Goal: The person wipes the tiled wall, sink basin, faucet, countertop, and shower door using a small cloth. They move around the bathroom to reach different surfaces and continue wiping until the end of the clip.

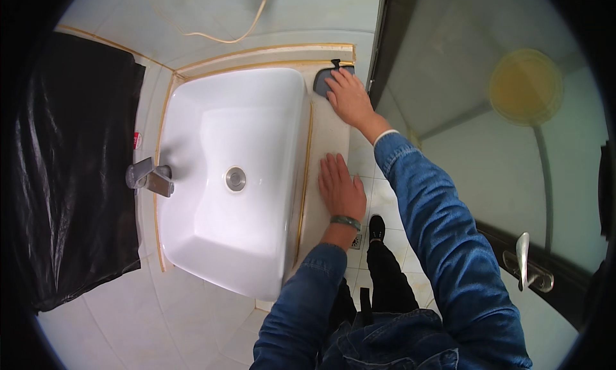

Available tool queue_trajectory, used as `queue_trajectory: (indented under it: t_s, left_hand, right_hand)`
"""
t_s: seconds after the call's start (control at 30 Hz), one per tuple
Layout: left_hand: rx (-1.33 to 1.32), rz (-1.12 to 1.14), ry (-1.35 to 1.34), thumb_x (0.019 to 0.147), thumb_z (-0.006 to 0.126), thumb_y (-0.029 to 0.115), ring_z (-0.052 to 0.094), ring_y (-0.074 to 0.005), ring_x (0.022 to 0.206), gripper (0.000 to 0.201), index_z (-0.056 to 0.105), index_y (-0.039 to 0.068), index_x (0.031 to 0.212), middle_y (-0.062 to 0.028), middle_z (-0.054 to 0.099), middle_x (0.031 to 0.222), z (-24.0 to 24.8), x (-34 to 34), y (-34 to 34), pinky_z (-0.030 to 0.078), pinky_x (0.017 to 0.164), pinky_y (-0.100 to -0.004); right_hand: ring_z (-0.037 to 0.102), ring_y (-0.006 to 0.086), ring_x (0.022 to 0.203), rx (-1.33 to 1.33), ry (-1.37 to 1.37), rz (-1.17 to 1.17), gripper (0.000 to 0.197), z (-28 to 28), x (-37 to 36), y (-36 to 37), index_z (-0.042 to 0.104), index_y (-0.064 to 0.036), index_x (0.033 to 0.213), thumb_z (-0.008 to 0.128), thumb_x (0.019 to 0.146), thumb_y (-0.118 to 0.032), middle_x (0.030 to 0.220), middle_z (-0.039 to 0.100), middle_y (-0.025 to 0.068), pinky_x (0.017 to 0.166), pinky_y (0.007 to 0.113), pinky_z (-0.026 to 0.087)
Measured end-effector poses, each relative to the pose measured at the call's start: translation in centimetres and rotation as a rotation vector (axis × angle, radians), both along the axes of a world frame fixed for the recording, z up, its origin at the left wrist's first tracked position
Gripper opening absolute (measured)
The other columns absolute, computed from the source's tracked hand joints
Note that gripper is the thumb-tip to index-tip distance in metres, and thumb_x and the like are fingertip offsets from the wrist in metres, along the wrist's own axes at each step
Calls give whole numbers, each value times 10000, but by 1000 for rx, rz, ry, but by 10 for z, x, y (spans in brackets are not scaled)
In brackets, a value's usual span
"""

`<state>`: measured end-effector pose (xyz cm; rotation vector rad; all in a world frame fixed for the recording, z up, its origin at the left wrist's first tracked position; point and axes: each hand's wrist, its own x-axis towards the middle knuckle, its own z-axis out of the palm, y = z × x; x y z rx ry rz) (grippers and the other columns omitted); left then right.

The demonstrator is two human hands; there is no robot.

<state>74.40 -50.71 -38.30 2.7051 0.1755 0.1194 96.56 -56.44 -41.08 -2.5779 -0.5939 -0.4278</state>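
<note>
A white rectangular washbasin point(218, 123) stands on a pale counter point(324, 123) with yellowish edging. My left hand point(344, 193), a dark bracelet at its wrist, lies flat on the counter strip beside the basin's right rim, fingers stretched forward and nothing in them. Farther off, my right hand point(353, 100) rests with extended fingers on a flat dark-grey thing point(325, 86) with rounded corners and a small black tab. That thing lies at the counter's far right corner. Part of it is under the fingers, and its kind does not show clearly.
A metal faucet point(151, 176) rises at the basin's left, and a drain point(235, 179) sits in its middle. Black plastic sheeting point(83, 171) hangs at the left. To the right is a glossy door panel point(462, 81) with a metal handle point(524, 264). A pale cable point(224, 39) hangs at the back.
</note>
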Motion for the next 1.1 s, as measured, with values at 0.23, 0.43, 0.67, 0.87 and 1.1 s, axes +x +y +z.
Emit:
queue_trajectory:
  t_s: [0.23,0.43,0.67,0.87,1.1]
  left_hand:
    - [-4,17,-141,949,459,220,200,-388,1431,602,270,-32,1463,-220,279,1522,-9,65,5,163,1134,-515]
    - [-265,-175,-293,942,459,190,375,-439,1317,491,416,-42,1372,-248,473,1371,-18,97,17,237,1094,-518]
    - [-43,-154,-345,938,476,190,438,-466,1233,458,446,-30,1339,-268,521,1302,-23,106,17,321,1038,-518]
    - [46,-180,-278,970,441,253,377,-406,1325,454,461,0,1348,-214,479,1387,-27,104,18,265,1086,-483]
    - [89,-163,-144,969,432,281,275,-362,1407,476,460,16,1363,-200,372,1485,-23,105,15,179,1129,-463]
  right_hand:
    - [370,355,1330,550,66,-146,404,-33,-41,10,534,-37,1279,570,904,-184,1412,432,195,1094,460,306]
    - [404,337,1328,1385,564,-125,509,-66,-116,23,324,11,1433,445,994,-217,1421,419,241,1096,364,310]
    - [546,218,1015,1529,647,-222,404,-66,-72,15,569,19,1125,359,1018,-310,1119,611,152,915,326,411]
    - [548,249,1063,1720,534,-302,446,-106,32,27,575,24,1169,369,1011,-338,1140,613,168,959,347,395]
    - [414,350,1309,1678,855,-342,510,-174,-27,36,407,42,1385,315,1015,-298,1407,440,236,1091,375,316]
